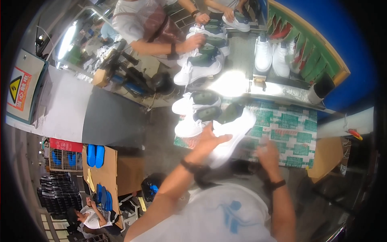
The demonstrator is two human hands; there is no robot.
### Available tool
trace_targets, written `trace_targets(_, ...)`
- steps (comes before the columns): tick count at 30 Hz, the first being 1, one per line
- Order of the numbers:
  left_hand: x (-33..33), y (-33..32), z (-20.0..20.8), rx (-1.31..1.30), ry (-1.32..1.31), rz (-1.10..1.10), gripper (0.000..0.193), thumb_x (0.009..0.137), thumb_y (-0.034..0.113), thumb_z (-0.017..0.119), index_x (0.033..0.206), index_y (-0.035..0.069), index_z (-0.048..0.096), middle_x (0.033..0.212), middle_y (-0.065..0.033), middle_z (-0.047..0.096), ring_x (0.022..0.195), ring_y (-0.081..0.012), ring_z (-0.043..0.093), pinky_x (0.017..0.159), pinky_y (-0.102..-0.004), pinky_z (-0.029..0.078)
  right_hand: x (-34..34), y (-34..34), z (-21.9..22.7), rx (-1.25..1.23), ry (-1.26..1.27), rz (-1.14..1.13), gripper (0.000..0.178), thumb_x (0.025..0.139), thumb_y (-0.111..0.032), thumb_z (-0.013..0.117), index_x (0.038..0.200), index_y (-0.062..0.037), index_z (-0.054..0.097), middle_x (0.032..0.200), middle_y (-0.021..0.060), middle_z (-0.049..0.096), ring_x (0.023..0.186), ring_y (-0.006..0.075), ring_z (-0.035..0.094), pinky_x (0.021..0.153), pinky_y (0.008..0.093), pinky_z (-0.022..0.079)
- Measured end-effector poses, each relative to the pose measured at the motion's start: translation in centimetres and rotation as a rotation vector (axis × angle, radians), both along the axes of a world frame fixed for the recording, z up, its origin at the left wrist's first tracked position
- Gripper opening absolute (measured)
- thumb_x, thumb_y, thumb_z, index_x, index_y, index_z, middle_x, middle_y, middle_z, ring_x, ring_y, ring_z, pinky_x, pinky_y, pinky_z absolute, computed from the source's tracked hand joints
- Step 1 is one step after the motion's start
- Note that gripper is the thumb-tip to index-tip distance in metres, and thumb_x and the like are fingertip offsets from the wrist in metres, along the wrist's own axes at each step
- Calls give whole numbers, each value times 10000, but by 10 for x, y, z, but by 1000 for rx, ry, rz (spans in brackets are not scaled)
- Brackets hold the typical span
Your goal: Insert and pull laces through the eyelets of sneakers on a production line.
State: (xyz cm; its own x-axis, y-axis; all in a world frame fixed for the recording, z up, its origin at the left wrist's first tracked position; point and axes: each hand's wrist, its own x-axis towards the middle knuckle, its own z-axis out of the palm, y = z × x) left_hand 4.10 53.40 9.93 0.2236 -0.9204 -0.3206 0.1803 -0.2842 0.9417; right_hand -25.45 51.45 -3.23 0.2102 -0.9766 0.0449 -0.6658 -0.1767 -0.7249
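Note:
A white sneaker with a dark green lining is gripped by my left hand, thumb along its side, tilted in front of my body. My right hand hovers to the right of that shoe, apart from it; motion smears its fingers. Just beyond my left hand, more white sneakers with dark green insides stand at the left end of a worktop covered in green and white printed sheet. Both wrists wear a dark band.
Beyond the worktop a conveyor carries more white sneakers, handled by two co-workers. On its right, white shoes stand beside a green rack with a wooden edge. A grey panel lies left; blue insoles rest on brown cardboard.

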Motion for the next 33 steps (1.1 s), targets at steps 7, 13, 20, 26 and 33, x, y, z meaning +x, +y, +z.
trace_targets(7,121,-122,87,-247,-696,-366,934,768,301,1018,1532,-28,592,1389,-216,729,1299,-315,693,1154,-416,522,-59,-55,-50,-259,205,-69,603,920,-315,818,1417,8,701,1141,221,674,1093,438,679,946,540,572)
trace_targets(13,173,-183,26,-193,-1151,-297,890,828,126,963,1584,-57,530,1467,-253,675,1355,-362,669,1138,-426,546,-46,-44,-47,-316,272,-127,574,854,-293,846,1361,-47,738,1164,197,661,1087,421,680,938,525,576)
trace_targets(20,174,-168,-15,-354,-1269,-230,871,868,124,905,1633,31,499,1575,-288,586,1468,-449,564,1247,-474,459,-43,-47,-59,-429,226,-166,505,792,-270,858,1251,-79,776,1136,169,659,1062,415,690,895,525,581)
trace_targets(26,81,-169,4,-613,-1455,32,738,909,107,849,1579,36,548,1620,-250,556,1495,-453,535,1258,-512,440,-45,-43,-56,-420,243,-175,463,783,-262,864,1199,-81,771,1148,176,678,1087,423,702,919,531,594)
trace_targets(33,8,-304,-32,-299,-772,-308,801,954,196,872,1617,-62,505,1641,-308,554,1534,-390,542,1258,-451,449,-43,-49,-65,-414,248,-200,466,783,-299,875,1195,-102,781,1219,189,711,1125,425,707,959,539,592)
